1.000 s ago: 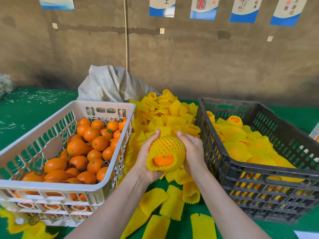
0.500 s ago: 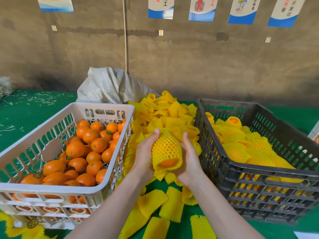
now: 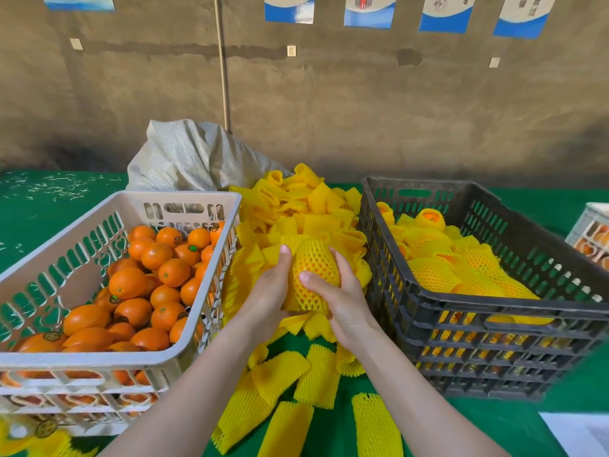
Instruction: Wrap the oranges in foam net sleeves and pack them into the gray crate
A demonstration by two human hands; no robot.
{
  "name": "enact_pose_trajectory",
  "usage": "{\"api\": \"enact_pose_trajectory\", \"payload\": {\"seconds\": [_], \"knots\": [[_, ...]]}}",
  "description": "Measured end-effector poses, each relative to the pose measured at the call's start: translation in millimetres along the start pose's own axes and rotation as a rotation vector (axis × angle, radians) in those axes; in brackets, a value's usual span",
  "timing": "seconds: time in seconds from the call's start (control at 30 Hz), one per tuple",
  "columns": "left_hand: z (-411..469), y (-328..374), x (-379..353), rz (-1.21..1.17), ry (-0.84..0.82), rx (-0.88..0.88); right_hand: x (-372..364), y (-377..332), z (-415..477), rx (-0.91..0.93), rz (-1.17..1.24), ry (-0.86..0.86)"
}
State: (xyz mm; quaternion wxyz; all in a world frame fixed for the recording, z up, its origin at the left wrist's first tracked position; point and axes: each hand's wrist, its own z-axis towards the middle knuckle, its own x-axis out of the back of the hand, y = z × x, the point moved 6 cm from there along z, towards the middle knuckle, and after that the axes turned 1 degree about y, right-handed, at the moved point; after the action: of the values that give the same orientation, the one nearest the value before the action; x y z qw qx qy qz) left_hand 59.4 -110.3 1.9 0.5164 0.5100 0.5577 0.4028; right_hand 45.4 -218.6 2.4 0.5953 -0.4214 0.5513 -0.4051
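Observation:
Both hands hold one orange wrapped in a yellow foam net sleeve [image 3: 313,268] in the middle of the view. My left hand [image 3: 268,291] cups its left side, and my right hand [image 3: 339,298] grips its right side with the thumb across the front. The net covers the whole fruit. To the right stands the gray crate [image 3: 428,298], holding several wrapped oranges [image 3: 435,272]. A white crate [image 3: 184,344] on the left is full of bare oranges [image 3: 158,278]. A heap of empty yellow sleeves [image 3: 296,206] lies between the crates.
Loose flat sleeves [image 3: 290,377] lie on the green table [image 3: 494,420] near me. A grey woven sack [image 3: 194,156] sits behind the white crate. Another crate's corner [image 3: 593,232] shows at the far right. A concrete wall closes the back.
The open end of the sleeve that showed bare orange has turned out of sight. My right thumb has come across the front of the wrapped fruit. Both hands stayed in place.

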Motion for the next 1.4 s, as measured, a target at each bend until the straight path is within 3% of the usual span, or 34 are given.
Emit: {"api": "enact_pose_trajectory", "payload": {"seconds": [0.17,0.33,0.43,0.53,0.67,0.8,0.9,1.0,1.13,1.27,1.4], "knots": [[-7,14,-19,0.003,-0.055,-0.095,4,-14,1,0.104,-0.137,-0.048],[-7,34,-48,0.039,0.004,-0.192,36,-42,8,0.242,-0.131,0.132],[3,25,-71,-0.150,0.056,-0.090,54,-68,10,0.372,-0.145,0.226],[11,13,-96,-0.037,0.100,-0.134,85,-93,14,0.430,-0.154,0.331],[21,11,-139,0.249,0.076,-0.358,137,-118,20,0.432,-0.300,0.469],[30,18,-180,0.441,0.056,-0.514,189,-135,29,0.283,-0.487,0.506],[41,14,-199,0.673,0.013,-0.552,215,-129,36,0.034,-0.813,0.372],[46,6,-206,0.839,-0.008,-0.540,219,-102,41,-0.230,-1.197,0.085],[44,2,-207,0.909,0.030,-0.577,197,-78,50,-0.351,-1.571,-0.265],[43,2,-206,0.934,0.046,-0.595,180,-65,53,-0.513,-1.852,-0.470],[40,4,-204,0.909,0.022,-0.617,178,-69,49,-0.631,-1.990,-0.502]]}}
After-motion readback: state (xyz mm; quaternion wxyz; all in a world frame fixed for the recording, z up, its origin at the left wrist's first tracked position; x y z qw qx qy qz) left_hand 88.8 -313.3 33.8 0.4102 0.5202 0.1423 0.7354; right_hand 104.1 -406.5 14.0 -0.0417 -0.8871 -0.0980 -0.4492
